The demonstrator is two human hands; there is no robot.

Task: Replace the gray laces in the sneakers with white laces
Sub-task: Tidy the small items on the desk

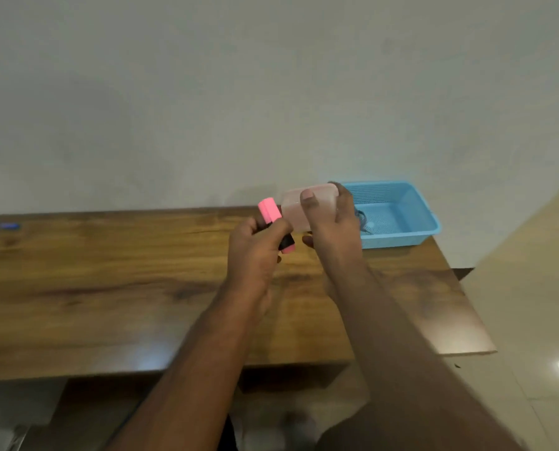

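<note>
While the left hand [255, 252] grips a pink highlighter [274, 224] angled up-left, the right hand [333, 219] clasps a translucent box [307, 206]

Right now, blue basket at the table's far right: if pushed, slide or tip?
The blue basket looks like thin perforated plastic, so probably light. Low and wide-based, it should slide rather than tip. The wooden table looks glossy, so likely little friction.

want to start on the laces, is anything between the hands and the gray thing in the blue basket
Nothing on the table blocks the way to the blue basket, where the gray thing lies, but both hands are full: the left hand grips a pink marker, the right hand holds a translucent box.
</note>
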